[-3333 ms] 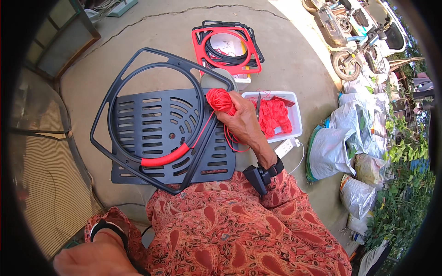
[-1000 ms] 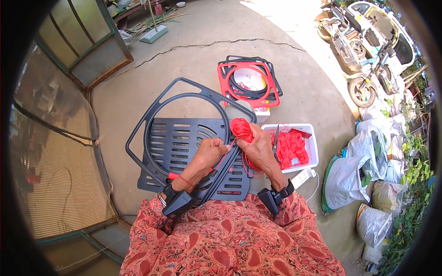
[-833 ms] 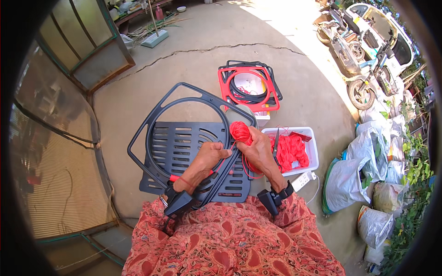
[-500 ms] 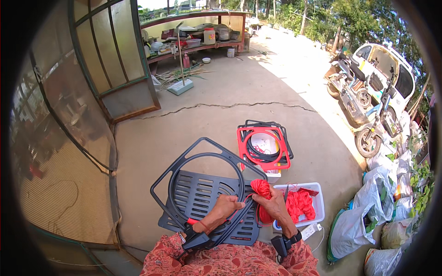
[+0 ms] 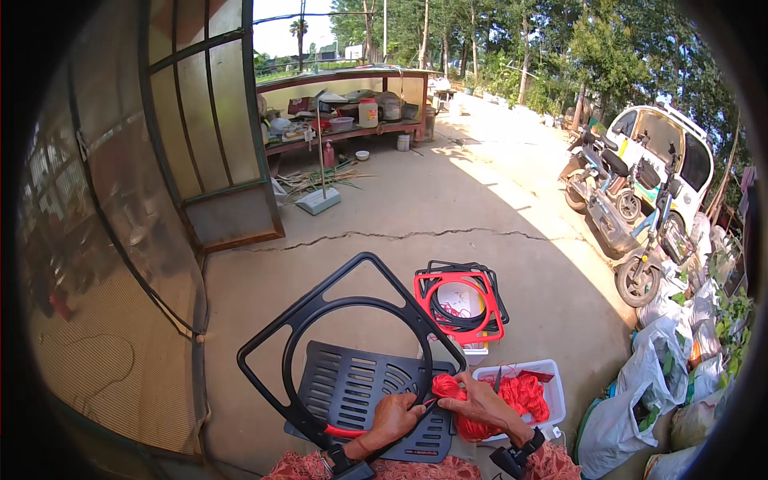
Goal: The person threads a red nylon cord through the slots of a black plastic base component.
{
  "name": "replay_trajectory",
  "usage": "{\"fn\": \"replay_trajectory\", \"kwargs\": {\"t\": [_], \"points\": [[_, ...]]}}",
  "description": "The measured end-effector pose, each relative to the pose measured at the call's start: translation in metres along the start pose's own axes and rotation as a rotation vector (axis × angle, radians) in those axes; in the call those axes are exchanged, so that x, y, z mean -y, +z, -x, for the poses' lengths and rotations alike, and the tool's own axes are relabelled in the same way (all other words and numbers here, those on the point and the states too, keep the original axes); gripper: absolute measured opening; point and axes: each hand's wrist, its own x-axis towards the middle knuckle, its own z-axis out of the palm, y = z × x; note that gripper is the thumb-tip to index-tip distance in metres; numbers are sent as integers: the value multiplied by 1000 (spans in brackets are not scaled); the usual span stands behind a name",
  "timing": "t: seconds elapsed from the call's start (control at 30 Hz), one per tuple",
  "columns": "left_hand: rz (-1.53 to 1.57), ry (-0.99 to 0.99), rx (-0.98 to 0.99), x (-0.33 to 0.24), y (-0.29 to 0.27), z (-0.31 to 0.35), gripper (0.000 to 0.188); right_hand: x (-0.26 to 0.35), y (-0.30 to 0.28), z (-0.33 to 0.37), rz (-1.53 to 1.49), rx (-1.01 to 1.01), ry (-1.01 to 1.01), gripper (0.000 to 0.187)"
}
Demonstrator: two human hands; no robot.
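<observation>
A black square frame with a round ring inside it stands tilted over a black slotted plate in front of me. Red wrapping covers a short stretch of the ring. My left hand is closed at the ring's lower right, fingers pinched on red cord against the frame. Just to its right, my right hand grips a bundle of red cord, with more red cord hanging below that hand. Exactly where the strand runs between the fingers is hard to see.
Loose red cord and scissors lie in a white tub at my right. Beyond it, a red frame rests on black ones atop a container. White sacks line the right; scooters stand farther back. A glazed door is at left.
The view has tilted up, showing more of the yard. The black frame appears more raised and shifted left. Both hands stay close together, the right one still on the red cord bundle.
</observation>
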Motion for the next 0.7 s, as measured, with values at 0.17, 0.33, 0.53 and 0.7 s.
{"fn": "replay_trajectory", "kwargs": {"t": [0.17, 0.33, 0.53, 0.7], "points": [[-34, -12, -32, 6, 3, 4, 30, 5, -8, -4, -171, 131, 15, 59], [-61, -12, -62, -2, 0, 9, 29, -2, -6, -7, 2, 4, -101, 49], [-66, 75, -61, 2, 20, 13, 29, 10, 11, -24, 430, 4, -102, 44], [-15, 24, -99, 4, 14, 14, 34, -16, 25, -22, 224, -186, -419, 33]]}}
